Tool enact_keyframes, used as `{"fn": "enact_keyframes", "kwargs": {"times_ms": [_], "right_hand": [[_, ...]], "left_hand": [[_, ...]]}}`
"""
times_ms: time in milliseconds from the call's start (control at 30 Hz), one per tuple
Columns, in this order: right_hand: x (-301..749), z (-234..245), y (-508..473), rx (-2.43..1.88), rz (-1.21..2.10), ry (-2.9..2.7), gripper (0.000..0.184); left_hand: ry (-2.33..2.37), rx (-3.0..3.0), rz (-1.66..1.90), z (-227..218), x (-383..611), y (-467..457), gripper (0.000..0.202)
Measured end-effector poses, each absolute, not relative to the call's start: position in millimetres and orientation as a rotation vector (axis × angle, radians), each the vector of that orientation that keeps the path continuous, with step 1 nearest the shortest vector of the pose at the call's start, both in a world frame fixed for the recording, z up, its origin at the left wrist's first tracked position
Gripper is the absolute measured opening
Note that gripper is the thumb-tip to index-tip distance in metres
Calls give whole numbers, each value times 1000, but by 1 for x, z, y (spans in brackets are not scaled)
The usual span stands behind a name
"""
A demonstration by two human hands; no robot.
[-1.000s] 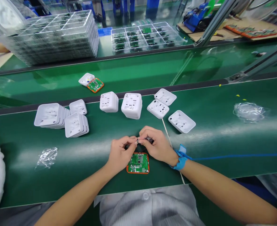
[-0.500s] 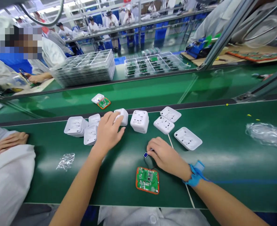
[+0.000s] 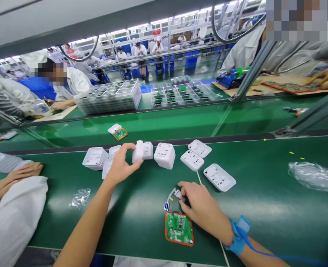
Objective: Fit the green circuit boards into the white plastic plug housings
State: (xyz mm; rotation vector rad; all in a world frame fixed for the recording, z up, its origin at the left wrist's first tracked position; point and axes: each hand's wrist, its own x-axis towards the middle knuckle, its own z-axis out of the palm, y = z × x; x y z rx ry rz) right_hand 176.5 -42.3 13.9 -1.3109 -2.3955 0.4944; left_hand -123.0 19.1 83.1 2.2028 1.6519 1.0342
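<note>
My left hand [image 3: 121, 166] reaches forward and grips a white plastic housing [image 3: 138, 151], lifting it from a stack of the same white housings [image 3: 147, 150]. My right hand [image 3: 199, 203], with a blue wrist strap [image 3: 238, 237], pinches a small cable connector [image 3: 174, 194] just above a green circuit board in an orange frame [image 3: 179, 228] lying on the green belt. More white housings [image 3: 164, 155] and flat white covers [image 3: 219, 177] lie in a row behind it.
Stacks of white shells [image 3: 95, 158] sit at left. A clear plastic bag [image 3: 314, 176] lies at right, a scrap [image 3: 80, 197] at left. Another person's hands [image 3: 15, 176] rest at far left. Clear trays [image 3: 111, 96] and boards [image 3: 180, 93] stand beyond the far belt.
My left hand left the connector, reached to the white housings and closed on one. My right hand kept the connector near the circuit board. The view tilted upward.
</note>
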Motion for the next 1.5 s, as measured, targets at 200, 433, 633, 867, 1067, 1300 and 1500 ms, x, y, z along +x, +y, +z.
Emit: {"fn": "enact_keyframes", "kwargs": {"times_ms": [200,433,633,867,1067,1300,1500], "right_hand": [[164,22,-54,-818,689,-2445,28],[158,17,-35,-457,393,-2251,25],[149,18,-30,-546,213,-2204,25],[141,23,-30,-789,154,-2291,23],[141,31,-35,-939,246,-2415,21],[143,26,-43,-1098,334,-2284,12],[136,20,-46,-1046,217,-2262,18]], "left_hand": [[1306,1685,1188,47,-104,-33,30],[1312,1413,919,25,-62,-43,48],[1282,1397,916,20,-56,-48,55],[1228,1474,836,17,-58,-51,27],[1334,1507,834,14,-51,-53,22],[1166,1777,770,17,-58,-55,66],[1232,1891,660,9,-59,-56,107]]}}
